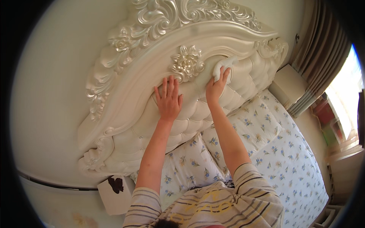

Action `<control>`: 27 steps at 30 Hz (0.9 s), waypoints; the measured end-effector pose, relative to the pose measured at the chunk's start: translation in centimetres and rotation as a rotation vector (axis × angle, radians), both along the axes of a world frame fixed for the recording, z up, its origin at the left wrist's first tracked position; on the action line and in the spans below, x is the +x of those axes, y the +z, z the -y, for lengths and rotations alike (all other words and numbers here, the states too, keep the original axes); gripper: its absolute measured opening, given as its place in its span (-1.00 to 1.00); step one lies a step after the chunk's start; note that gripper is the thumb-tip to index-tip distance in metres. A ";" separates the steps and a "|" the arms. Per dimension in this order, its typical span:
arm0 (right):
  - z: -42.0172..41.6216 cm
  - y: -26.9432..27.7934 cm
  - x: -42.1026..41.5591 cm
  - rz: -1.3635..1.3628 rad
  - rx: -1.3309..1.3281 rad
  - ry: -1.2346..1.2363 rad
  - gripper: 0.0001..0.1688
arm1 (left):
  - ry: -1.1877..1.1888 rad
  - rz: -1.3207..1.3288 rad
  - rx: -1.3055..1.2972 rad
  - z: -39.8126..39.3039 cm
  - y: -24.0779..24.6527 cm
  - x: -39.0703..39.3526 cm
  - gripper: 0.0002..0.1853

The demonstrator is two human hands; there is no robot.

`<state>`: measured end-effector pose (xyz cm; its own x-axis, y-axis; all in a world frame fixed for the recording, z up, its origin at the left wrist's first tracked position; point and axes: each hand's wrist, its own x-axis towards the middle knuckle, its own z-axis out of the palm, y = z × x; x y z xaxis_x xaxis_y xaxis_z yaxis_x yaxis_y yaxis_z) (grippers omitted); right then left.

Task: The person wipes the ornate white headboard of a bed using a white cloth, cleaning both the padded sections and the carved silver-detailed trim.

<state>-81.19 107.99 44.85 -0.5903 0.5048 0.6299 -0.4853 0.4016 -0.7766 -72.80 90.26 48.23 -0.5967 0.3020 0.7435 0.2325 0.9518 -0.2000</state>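
Observation:
My left hand [169, 99] rests with fingers spread on the upper edge of the tufted panel of a cream headboard [137, 85]. Just above its fingertips is a carved rose ornament [187, 62] with a pearly finish. My right hand [217, 87] grips a white cloth [223, 68] against the smooth border and tufted padding, to the right of the rose. The palm side of that hand is hidden, and so is part of the cloth.
Flower-print pillows [189, 164] and a matching sheet [291, 171] cover the bed below. A nightstand [288, 82] stands beyond it near a brown curtain [316, 42]. Another nightstand [112, 199], lower left, bears a dark item [115, 184]. Carved scrollwork [159, 22] crowns the headboard.

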 end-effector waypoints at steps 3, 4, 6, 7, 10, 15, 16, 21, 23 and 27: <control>0.5 -1.0 1.5 0.025 -0.027 0.039 -0.11 | 0.013 -0.005 0.004 0.1 -0.5 -0.2 -0.25; 1.5 -2.2 2.9 0.029 0.013 0.073 -0.10 | 0.024 -0.013 0.003 0.1 -0.6 -0.1 -0.26; 3.6 -5.0 5.9 0.059 0.070 0.146 -0.11 | 0.043 -0.025 0.006 -0.1 -0.9 -0.1 -0.27; 4.6 -6.4 7.2 0.084 0.083 0.192 -0.14 | 0.050 -0.025 -0.003 -0.1 -0.7 0.0 -0.27; 4.7 -8.3 7.1 0.117 -0.022 0.208 -0.16 | 0.057 -0.020 -0.024 -0.2 -0.6 0.0 -0.28; 4.1 -8.1 4.6 0.196 -0.270 0.068 -0.18 | 0.045 -0.048 -0.026 -0.1 -0.6 -0.2 -0.30; 4.5 -8.7 5.0 0.228 -0.244 0.080 -0.18 | 0.042 -0.050 -0.024 -0.2 -0.7 -0.3 -0.30; 8.8 -12.2 10.6 0.405 0.011 0.270 -0.22 | 0.044 -0.046 -0.023 0.0 -0.7 -0.1 -0.30; 8.6 -13.2 9.4 0.418 0.024 0.195 -0.25 | 0.039 -0.032 -0.025 -0.5 -0.4 -0.4 -0.31; 7.2 -13.6 7.8 0.466 -0.024 0.184 -0.25 | 0.052 -0.039 -0.039 -0.3 -0.8 -0.3 -0.32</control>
<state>-73.40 100.75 31.20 -0.8866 0.3770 0.2679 -0.1461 0.3214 -0.9356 -73.12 90.60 47.48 -0.5834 0.3006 0.7545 0.1744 0.9537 -0.2451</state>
